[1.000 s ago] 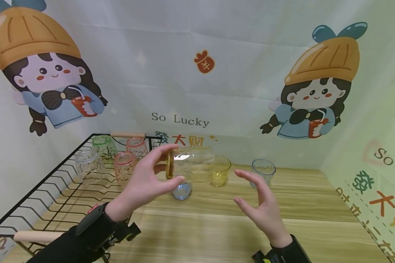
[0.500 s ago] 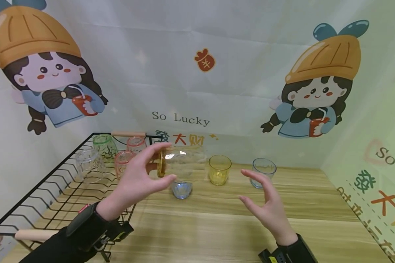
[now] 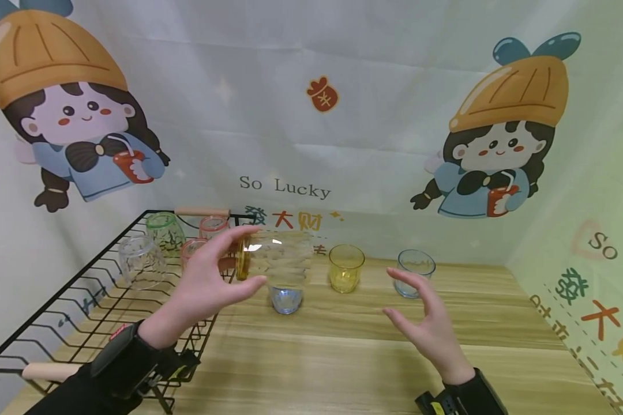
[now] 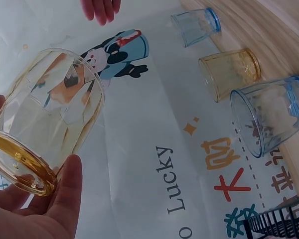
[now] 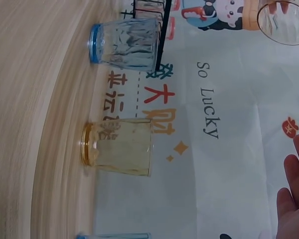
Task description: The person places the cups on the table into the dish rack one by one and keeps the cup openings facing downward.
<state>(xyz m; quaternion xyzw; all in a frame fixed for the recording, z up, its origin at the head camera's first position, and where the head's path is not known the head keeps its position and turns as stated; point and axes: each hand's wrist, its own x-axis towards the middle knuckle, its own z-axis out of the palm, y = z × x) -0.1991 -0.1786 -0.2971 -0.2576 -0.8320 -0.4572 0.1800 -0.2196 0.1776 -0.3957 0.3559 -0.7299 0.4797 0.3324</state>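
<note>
1. Head view: the left hand (image 3: 202,282) holds an amber glass (image 3: 277,256), thumb below and fingers above, gripping it at the base end. The glass lies on its side in mid-air, mouth toward the right hand, clear of the table (image 3: 353,369).
2. Head view: the right hand (image 3: 428,323) is wide, thumb and fingers parted in a loose C around bare air, well apart from the amber glass.
3. Head view: three glasses stand upright on the table. The left blue glass (image 3: 285,301) is partly covered from my side by the amber glass; the yellow glass (image 3: 346,271) is in the middle; the right blue glass (image 3: 415,259) is beyond the right fingertips.
4. Head view: at left, a black wire rack (image 3: 10,334) with wooden handles (image 3: 52,372) bears a clear glass (image 3: 140,262), a green glass (image 3: 165,233) and two red glasses (image 3: 214,226), mouths down. Behind it all hangs a printed cloth (image 3: 374,115) reading "So Lucky".
5. Left wrist view: thumb and fingers pinch the thick amber base; the faceted wall and round mouth point away from the palm. Right fingertips show at the upper edge.
6. Right wrist view: right fingers, slightly bent, show at the edge; the amber glass's rim is in the upper corner. The yellow glass stands between both blue ones.
</note>
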